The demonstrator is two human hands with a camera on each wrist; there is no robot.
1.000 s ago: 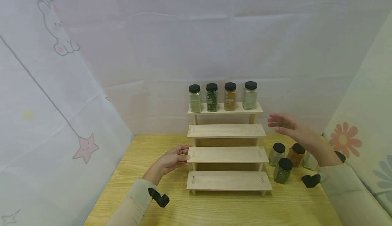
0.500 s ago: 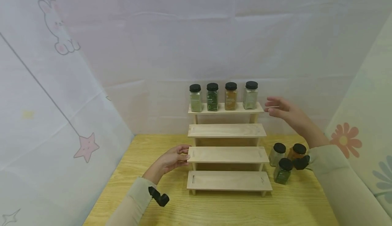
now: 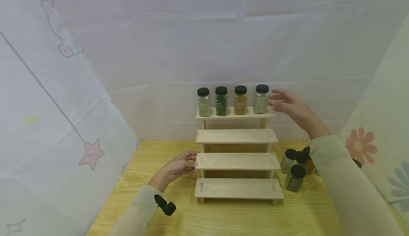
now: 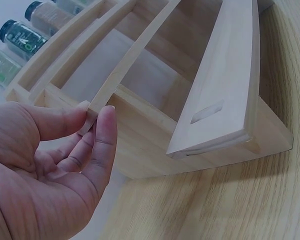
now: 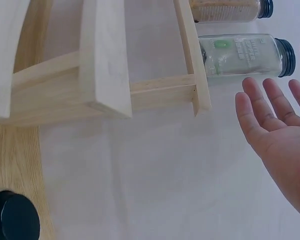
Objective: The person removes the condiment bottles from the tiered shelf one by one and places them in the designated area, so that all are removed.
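A stepped wooden rack [image 3: 236, 160] with several shelves stands on the table. My left hand [image 3: 180, 165] pinches the left end of its second shelf from the bottom; in the left wrist view the thumb and fingers [image 4: 106, 131] close on that shelf's corner. On the top shelf a row of black-capped spice jars stands upright: light green [image 3: 203, 104], dark green [image 3: 221, 102], orange-brown [image 3: 240, 101] and, rightmost, pale [image 3: 261, 101]. My right hand [image 3: 292, 106] is just right of the pale jar, fingers spread and loosely bent, holding nothing.
More black-capped jars stand on the table [image 3: 243, 218] right of the rack: a pale one [image 3: 288, 162], a dark green one [image 3: 294, 180] and an orange one [image 3: 308, 166] partly behind my right wrist. A white printed cloth [image 3: 179, 51] hangs behind and at both sides.
My right hand has risen and moved left, from above the table jars to beside the rightmost top-shelf jar. The left hand keeps its hold on the rack.
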